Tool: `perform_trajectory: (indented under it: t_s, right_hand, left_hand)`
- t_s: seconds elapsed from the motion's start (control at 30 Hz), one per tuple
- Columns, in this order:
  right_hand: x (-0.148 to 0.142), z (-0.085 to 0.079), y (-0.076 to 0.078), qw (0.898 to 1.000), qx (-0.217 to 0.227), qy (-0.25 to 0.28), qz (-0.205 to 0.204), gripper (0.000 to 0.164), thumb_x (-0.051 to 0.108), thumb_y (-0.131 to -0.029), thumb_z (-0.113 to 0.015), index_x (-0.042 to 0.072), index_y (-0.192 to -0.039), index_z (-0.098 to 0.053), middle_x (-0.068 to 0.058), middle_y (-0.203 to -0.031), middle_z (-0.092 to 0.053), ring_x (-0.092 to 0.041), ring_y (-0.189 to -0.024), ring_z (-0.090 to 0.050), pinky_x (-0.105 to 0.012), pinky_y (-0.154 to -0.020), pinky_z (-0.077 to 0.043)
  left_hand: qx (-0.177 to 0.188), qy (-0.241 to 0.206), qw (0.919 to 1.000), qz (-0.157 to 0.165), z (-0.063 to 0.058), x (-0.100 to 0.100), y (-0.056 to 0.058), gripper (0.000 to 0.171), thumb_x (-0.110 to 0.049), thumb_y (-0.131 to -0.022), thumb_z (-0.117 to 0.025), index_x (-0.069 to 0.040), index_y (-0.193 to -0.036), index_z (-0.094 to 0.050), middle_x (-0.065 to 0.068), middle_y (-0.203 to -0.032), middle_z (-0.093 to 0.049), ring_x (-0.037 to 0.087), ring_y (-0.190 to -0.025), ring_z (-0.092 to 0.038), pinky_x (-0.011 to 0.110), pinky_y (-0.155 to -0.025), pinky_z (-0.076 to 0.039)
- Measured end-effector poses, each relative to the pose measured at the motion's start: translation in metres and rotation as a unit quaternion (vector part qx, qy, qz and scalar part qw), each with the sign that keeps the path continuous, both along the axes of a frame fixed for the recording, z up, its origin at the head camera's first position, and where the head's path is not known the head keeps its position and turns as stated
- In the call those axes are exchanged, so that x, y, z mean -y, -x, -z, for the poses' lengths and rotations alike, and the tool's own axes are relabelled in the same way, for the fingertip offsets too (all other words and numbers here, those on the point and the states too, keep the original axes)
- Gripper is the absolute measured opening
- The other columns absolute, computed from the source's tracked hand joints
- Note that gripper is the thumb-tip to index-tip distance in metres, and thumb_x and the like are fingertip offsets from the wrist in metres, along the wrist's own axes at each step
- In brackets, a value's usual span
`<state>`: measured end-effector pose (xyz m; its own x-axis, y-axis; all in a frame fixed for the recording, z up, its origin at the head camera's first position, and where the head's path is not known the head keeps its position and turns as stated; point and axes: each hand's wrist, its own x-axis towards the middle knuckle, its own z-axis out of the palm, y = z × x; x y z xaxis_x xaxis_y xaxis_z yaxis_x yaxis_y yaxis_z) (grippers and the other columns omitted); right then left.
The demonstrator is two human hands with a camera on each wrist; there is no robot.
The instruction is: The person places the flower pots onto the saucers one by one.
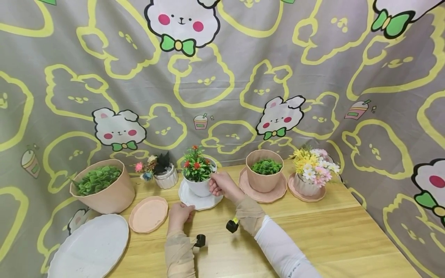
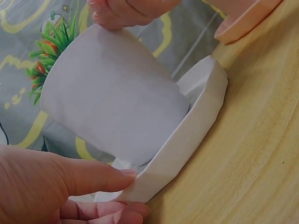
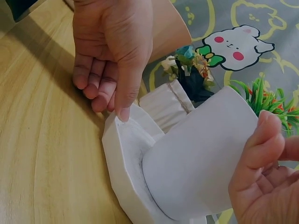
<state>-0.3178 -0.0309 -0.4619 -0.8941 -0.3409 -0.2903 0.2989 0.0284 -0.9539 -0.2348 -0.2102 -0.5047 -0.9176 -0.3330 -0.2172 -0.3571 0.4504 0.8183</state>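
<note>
A white flowerpot (image 1: pixel 199 189) with a green plant (image 1: pixel 195 166) bearing red flowers sits on a white scalloped saucer (image 1: pixel 205 205) at the back middle of the table. My right hand (image 1: pixel 224 185) holds the pot's right side near its rim, fingers curled. At the saucer's front left edge is my left hand (image 1: pixel 180 215). In the left wrist view its thumb (image 2: pixel 100 176) lies over the saucer's wall while the fingers are outside and below, pinching the edge. The pot's base stands inside the raised saucer wall in both wrist views.
Left are a large pink pot (image 1: pixel 116 193) of greenery, a small white pot (image 1: pixel 167 178) with mixed flowers, a pink saucer (image 1: pixel 148 214) and a large white tray (image 1: pixel 90 247). Right are a pink pot (image 1: pixel 264 180) on a saucer and a ribbed pot (image 1: pixel 306 186) of flowers. Patterned cloth (image 1: pixel 208 88) hangs behind.
</note>
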Motion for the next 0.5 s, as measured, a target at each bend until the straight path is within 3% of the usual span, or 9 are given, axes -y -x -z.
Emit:
perform_trajectory:
  t_s: [0.5]
  right_hand:
    - [-0.0088, -0.0015, -0.0018, 1.000, -0.007, 0.021, -0.009, 0.038, 0.026, -0.099, -0.047, 0.009, -0.066, -0.055, 0.003, -0.047, -0.055, -0.004, -0.035, -0.050, -0.017, -0.037, -0.041]
  left_hand:
    - [0.003, -0.010, 1.0000, -0.001, 0.0003, 0.0003, 0.0004, 0.025, -0.016, -0.086, -0.069, -0.006, -0.068, -0.055, 0.003, -0.056, -0.062, 0.010, -0.050, -0.059, 0.025, -0.052, -0.053]
